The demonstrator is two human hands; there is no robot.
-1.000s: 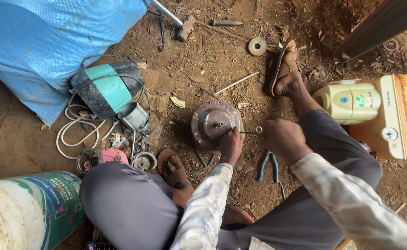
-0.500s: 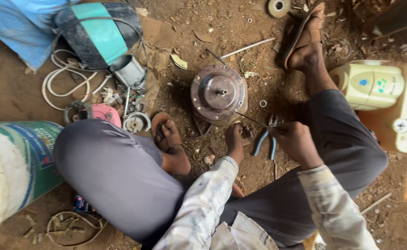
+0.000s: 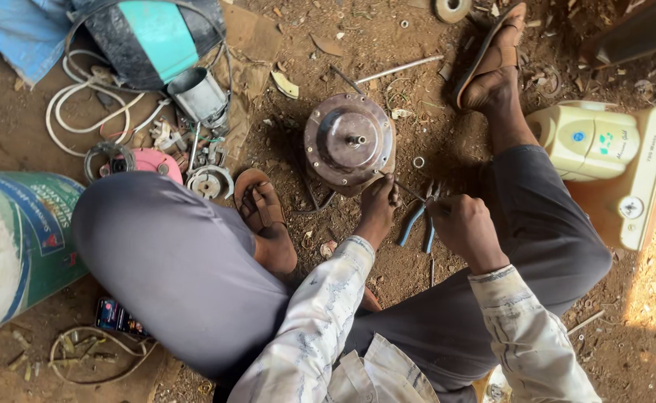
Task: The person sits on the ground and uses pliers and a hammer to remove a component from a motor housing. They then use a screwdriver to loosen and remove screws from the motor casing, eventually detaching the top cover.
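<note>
A round, rust-brown motor housing [image 3: 349, 142] sits on the dirt ground [image 3: 358, 45] just above the middle of the frame, its flat face up and a short shaft stub pointing toward the camera. The left hand [image 3: 378, 209] rests against its lower right edge, fingers curled on the rim, so this hand is the nearer one. Just right of it, the right hand [image 3: 464, 227] is clenched around something thin, seemingly a wire or slim rod that runs up-left toward the housing's lower edge; what exactly it grips cannot be told. Between the two hands, blue-handled pliers [image 3: 420, 218] lie on the ground, long axis running roughly top to bottom, handles toward the person. A small metal ring [image 3: 418, 161] lies right of the housing. Farther out, a cream plastic appliance [image 3: 604, 149] sits at the right edge, a teal-and-black casing [image 3: 152, 37] with white cable [image 3: 74, 112] at upper left, and a printed sack [image 3: 14, 239] at the left.
</note>
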